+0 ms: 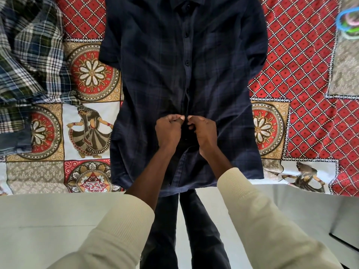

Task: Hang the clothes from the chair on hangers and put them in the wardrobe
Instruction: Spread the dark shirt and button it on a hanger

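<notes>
Head view, looking straight down: patterned bedsheet (303, 61) spread across the whole upper field, red diamond print at the top and right, round floral medallions and dancer figures along the near border. Dark navy checked shirt (155, 74) laid flat on it at centre, collar at the far end, hem at the near edge of the bed, short sleeves out to either side, placket with a row of dark buttons running down the middle, chest pocket on the right of the picture. Blue-and-white plaid garment (29, 55) crumpled at the far left of the sheet, apart from the navy shirt, with a folded dark blue piece (13, 140) lying just below it. Pale floor (48, 220) below the bed edge; dark trouser legs (194, 220) between two cream ribbed sleeves (120, 226). Left hand (168, 131) and right hand (204, 131) side by side on the lower placket, almost touching, both with fingers curled and pinching the shirt fabric at the front opening; too small and dark to tell whether a button sits between the fingertips. Coloured plastic hangers (347, 22), blue, pink and green, bunched at the far right edge of the bed, well apart from the shirt.
</notes>
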